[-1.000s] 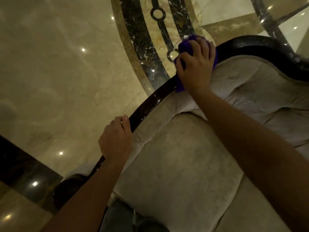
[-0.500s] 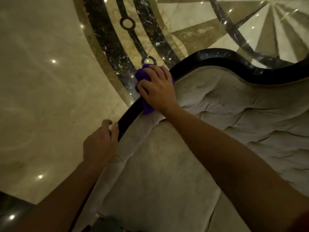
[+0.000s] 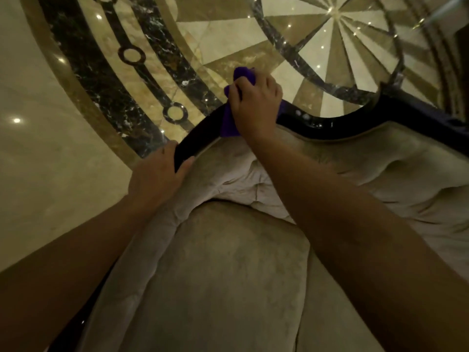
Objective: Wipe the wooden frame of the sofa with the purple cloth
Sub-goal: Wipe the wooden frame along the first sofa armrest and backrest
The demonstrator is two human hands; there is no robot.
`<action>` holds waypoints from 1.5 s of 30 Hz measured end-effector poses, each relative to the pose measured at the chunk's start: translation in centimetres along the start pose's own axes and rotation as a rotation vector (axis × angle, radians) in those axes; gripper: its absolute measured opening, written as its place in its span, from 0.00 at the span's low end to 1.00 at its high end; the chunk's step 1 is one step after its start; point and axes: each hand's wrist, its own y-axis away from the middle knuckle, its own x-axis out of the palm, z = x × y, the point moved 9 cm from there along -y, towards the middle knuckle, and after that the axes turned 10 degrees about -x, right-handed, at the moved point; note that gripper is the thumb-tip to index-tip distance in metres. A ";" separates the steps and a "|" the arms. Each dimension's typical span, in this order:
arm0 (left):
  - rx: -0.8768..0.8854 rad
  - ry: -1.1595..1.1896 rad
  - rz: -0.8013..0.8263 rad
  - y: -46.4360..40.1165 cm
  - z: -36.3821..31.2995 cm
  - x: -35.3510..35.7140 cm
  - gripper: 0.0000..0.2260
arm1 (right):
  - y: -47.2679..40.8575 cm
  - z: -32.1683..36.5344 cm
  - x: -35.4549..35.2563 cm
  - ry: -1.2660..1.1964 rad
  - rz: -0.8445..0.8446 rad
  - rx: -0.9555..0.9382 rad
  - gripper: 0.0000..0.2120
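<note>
Cloth [image 3: 229, 118] is bunched under the right hand [image 3: 256, 105], pressed on the sofa's dark frame [image 3: 330, 124] at the top edge of the backrest. The frame's long axis curves off right from there, so the right hand is nearer. Left hand [image 3: 157, 179] grips the rail just beside it. Polished, rounded wood; marble floor [image 3: 38, 174] beyond.

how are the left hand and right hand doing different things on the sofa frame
The right hand presses the purple cloth onto the dark wooden frame; the left hand is bare and grips the frame directly. The right hand sits farther along the curved rail, the left hand nearer the camera. The right hand's fingers wrap cloth; the left hand's thumb hooks over the rail's inner edge. Both touch the same rail.
</note>
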 end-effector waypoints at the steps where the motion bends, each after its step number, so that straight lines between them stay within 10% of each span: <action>1: 0.032 0.017 -0.004 -1.5 -1.7 0.8 0.25 | -0.1 -0.9 -0.1 -0.002 -0.017 0.013 0.16; 15: 0.229 0.020 -0.143 -6.5 -11.2 -0.9 0.26 | 3.6 -15.1 -1.8 -0.004 -0.010 0.173 0.19; 23: 0.237 -0.016 -0.179 -6.4 -11.4 -1.3 0.26 | 3.2 -11.6 -1.7 -0.063 -0.093 0.398 0.15; 32: 0.254 0.009 -0.179 -6.5 -11.9 -1.5 0.24 | -1.5 -2.3 0.2 -0.099 0.019 -0.120 0.18; 39: 0.504 -0.182 -0.179 -5.4 -12.4 -0.1 0.32 | 2.6 -16.7 -1.8 0.169 0.126 0.125 0.24; 45: 0.623 -0.287 -0.235 -4.9 -12.0 1.1 0.34 | 0.6 -14.1 -1.1 0.012 0.008 0.328 0.22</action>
